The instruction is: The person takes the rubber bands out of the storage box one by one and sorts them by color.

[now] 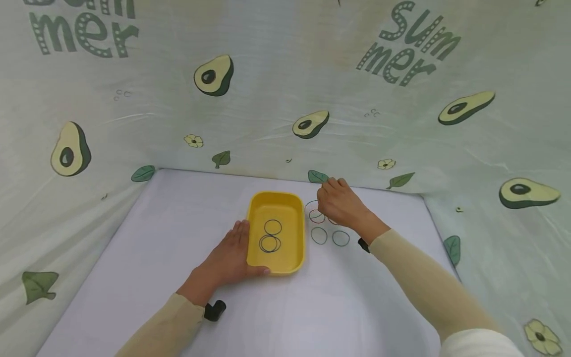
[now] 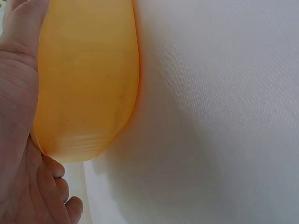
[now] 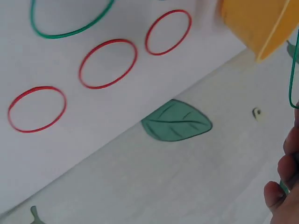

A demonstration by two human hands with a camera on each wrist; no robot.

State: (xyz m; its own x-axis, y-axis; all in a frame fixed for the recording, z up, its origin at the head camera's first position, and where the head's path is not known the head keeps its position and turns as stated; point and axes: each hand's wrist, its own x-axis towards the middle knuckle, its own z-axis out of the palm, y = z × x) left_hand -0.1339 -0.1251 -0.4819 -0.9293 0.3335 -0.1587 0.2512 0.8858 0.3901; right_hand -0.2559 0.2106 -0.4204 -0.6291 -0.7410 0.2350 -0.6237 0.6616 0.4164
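Note:
My left hand (image 1: 232, 253) rests against the left side of a yellow tray (image 1: 298, 263), fingers along its wall and thumb along the near rim. Inside the tray lie dark blue rubber bands: a single one (image 1: 273, 219) and two overlapping below it. My right hand (image 1: 341, 203), right of the tray's far end, pinches a green rubber band (image 3: 291, 88), which hangs as a thin loop from the fingers in the right wrist view. Beneath and near this hand, red rubber bands (image 3: 108, 40) lie flat on the table, partly hidden by it in the head view.
Two green rubber bands (image 1: 341, 246) lie on the white table (image 1: 147, 238), nearer to me than the red ones. A hanging cloth printed with avocados (image 1: 214, 75) and leaves borders the table's back and sides. Black wrist devices (image 1: 215, 311) show below the hands.

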